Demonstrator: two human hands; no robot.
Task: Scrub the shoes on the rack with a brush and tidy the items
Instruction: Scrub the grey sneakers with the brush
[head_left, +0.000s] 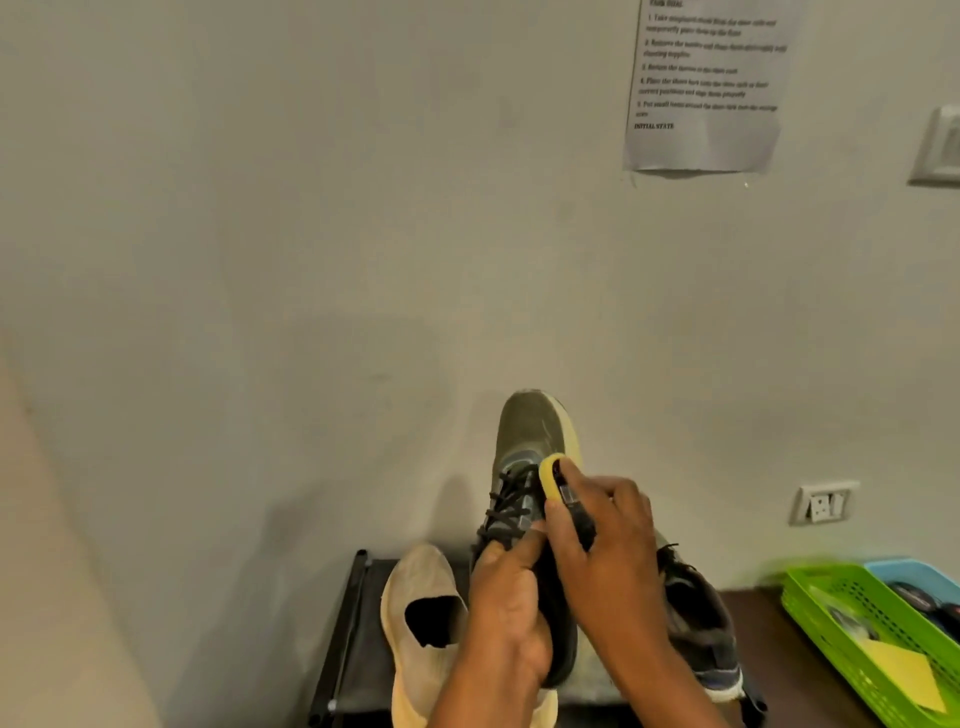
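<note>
Wall surface, plain off-white (311, 208), fills most of our view behind the black metal shoe rack (343, 629), which serves as our reference. Above and right of the rack, a printed paper sheet (704, 88) hangs on the wall; its text is too blurred to read. Right of the rack, on a dark brown surface (763, 623), a green perforated plastic basket (831, 618) sits touching a blue plastic basket (904, 571); the green one contains a yellow square sheet (904, 670). A white wall socket (823, 503) is mounted above these baskets.

On the rack, a beige knit slip-on shoe (415, 587) lies at the left and a dark grey lace-up sneaker (701, 618) at the right. Above the rack, between them, we hold an olive-green sneaker with black laces and a pale yellow sole (530, 441), toe pointing up.

Our left hand (511, 618) is clenched around the sneaker's heel end. Our right hand (608, 551) grasps a small black-handled brush with a yellow head (551, 480), its head pressed against the laced upper.
</note>
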